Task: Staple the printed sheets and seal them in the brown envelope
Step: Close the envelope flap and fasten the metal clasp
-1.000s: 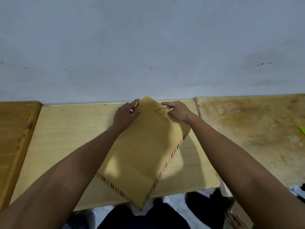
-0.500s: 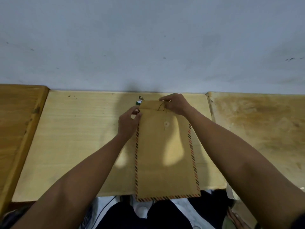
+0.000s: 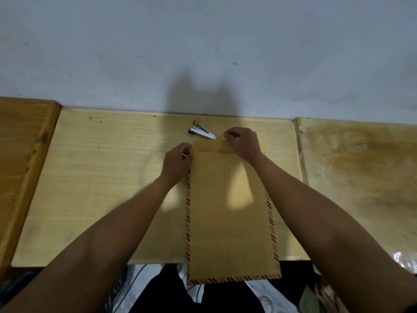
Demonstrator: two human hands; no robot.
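The brown envelope (image 3: 228,222), edged with red and black stripes, lies lengthwise on the pale wooden table (image 3: 101,177), its near end hanging past the front edge. My left hand (image 3: 177,162) grips its upper left corner beside the folded flap. At the flap's top edge, my right hand (image 3: 241,143) pinches the thin closure string. A small silver and green stapler (image 3: 202,132) lies just beyond the envelope, near the wall. No printed sheets show.
A darker wooden table (image 3: 22,166) adjoins on the left and a stained one (image 3: 361,177) on the right. A white wall (image 3: 203,53) rises right behind the tables. Dark trousers and cables show below the front edge.
The envelope has turned from a diagonal to straight lengthwise. The stapler has come into view beyond it. My right hand has lifted the string toward the flap's top edge.
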